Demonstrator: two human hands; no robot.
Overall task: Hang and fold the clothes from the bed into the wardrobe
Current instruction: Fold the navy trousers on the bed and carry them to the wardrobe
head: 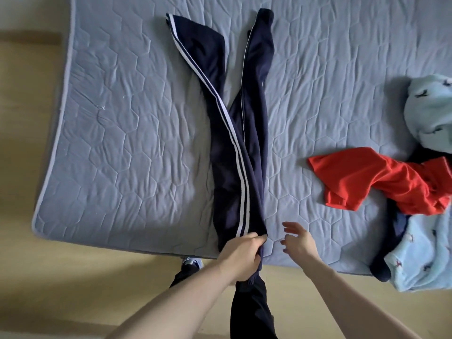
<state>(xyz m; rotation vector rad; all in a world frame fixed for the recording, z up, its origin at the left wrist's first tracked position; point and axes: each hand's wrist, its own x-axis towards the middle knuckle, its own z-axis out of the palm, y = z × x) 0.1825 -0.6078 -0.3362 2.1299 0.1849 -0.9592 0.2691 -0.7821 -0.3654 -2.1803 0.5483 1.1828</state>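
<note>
Quilted grey-blue mattress [127,133] with hexagon stitching, wrinkled surface, piped border along its left and near edges, rounded near-left corner. Tan wooden floor [73,289] beyond the mattress's left and near edges, shadow across it near the bottom. Person's dark trouser leg [249,311] and a light blue-and-white shoe [192,263] stand on the floor just beside the near edge

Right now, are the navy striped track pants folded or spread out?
Spread out: navy striped track pants lie full length on the bed, legs apart at the far end.
</note>
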